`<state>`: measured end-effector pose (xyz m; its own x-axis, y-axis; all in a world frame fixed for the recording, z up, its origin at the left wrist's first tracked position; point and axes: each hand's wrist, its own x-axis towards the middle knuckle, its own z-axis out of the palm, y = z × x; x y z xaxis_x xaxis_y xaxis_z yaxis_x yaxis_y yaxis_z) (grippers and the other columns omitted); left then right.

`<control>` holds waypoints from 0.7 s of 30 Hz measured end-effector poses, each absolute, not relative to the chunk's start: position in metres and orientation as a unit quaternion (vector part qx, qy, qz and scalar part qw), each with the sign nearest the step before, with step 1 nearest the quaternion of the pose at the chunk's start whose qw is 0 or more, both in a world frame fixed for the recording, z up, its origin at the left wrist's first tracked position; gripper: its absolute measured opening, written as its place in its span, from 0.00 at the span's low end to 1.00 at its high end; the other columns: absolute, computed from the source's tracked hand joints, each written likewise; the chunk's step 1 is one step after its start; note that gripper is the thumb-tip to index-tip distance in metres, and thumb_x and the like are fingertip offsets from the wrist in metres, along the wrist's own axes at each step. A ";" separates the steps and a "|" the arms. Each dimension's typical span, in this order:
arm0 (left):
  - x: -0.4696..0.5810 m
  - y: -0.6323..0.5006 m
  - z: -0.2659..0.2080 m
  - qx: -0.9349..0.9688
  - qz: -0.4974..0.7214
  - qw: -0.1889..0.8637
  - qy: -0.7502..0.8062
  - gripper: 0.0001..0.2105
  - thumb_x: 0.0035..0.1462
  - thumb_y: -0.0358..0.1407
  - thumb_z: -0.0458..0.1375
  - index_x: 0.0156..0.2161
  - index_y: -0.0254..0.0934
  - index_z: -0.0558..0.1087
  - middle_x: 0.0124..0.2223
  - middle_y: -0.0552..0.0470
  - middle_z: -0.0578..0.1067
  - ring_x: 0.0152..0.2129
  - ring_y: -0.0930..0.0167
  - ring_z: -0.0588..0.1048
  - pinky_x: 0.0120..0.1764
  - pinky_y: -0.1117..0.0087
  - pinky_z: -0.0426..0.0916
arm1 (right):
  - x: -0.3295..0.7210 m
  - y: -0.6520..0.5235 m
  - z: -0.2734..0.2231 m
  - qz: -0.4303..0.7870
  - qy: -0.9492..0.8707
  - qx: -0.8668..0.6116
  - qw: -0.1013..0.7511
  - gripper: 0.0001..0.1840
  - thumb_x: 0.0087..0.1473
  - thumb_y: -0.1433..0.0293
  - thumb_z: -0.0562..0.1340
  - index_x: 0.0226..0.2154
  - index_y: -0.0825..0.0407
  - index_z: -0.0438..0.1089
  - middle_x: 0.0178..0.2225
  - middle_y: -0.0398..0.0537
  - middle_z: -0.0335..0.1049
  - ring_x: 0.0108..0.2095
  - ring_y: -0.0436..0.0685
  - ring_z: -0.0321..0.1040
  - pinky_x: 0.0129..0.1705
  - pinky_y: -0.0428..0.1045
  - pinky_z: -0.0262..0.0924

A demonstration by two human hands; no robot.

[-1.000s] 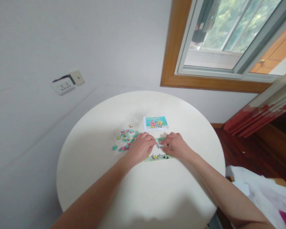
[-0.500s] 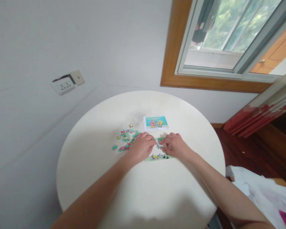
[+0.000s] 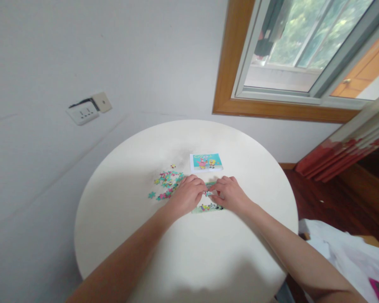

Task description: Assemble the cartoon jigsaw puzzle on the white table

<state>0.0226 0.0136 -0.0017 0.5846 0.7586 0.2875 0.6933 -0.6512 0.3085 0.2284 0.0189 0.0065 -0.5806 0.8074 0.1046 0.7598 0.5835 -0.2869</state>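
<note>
On the round white table (image 3: 126,235), a partly joined jigsaw puzzle (image 3: 208,208) lies between my hands, a strip of joined pieces along its near side. My left hand (image 3: 189,192) is closed, thumb and fingertips together at the puzzle's left side. From the right, my right hand (image 3: 230,193) pinches a small jigsaw piece (image 3: 207,193) that the left fingertips also touch. Fingers hide much of the puzzle's upper part. Loose jigsaw pieces (image 3: 166,180), teal, pink and yellow, are heaped just left of my left hand.
Beyond my hands lies a picture card (image 3: 206,162) with cartoon figures on teal. A wall with a socket (image 3: 83,112) borders the table's far left, below a wood-framed window (image 3: 222,105) at right. White plastic sheeting (image 3: 344,252) sits beside the table's right edge.
My right hand has shifted slightly left, bringing its fingertips closer to the left ones, and the pinched piece moved left with it. My left hand stays nearly still.
</note>
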 end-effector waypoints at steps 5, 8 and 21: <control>0.023 0.013 -0.001 0.886 0.203 0.085 0.409 0.11 0.60 0.27 0.53 0.41 0.40 0.76 0.41 0.51 0.76 0.44 0.65 0.68 0.50 0.61 0.61 | 0.229 0.018 0.008 0.094 -0.884 -0.446 0.108 0.14 0.56 0.60 0.62 0.43 0.47 0.73 0.35 0.47 0.71 0.41 0.57 0.62 0.42 0.52 0.45; 0.023 0.012 0.000 0.885 0.197 0.085 0.412 0.10 0.60 0.27 0.53 0.41 0.40 0.76 0.41 0.51 0.76 0.44 0.65 0.68 0.49 0.61 0.62 | 0.230 0.018 0.009 0.097 -0.888 -0.436 0.110 0.13 0.56 0.61 0.62 0.44 0.46 0.73 0.35 0.46 0.71 0.41 0.57 0.61 0.42 0.52 0.45; 0.021 0.015 -0.003 0.888 0.196 0.075 0.410 0.09 0.60 0.28 0.54 0.40 0.40 0.76 0.41 0.51 0.76 0.44 0.66 0.67 0.49 0.61 0.62 | 0.229 0.020 0.005 0.100 -0.888 -0.436 0.106 0.11 0.55 0.63 0.63 0.41 0.45 0.74 0.35 0.46 0.71 0.41 0.57 0.62 0.41 0.52 0.44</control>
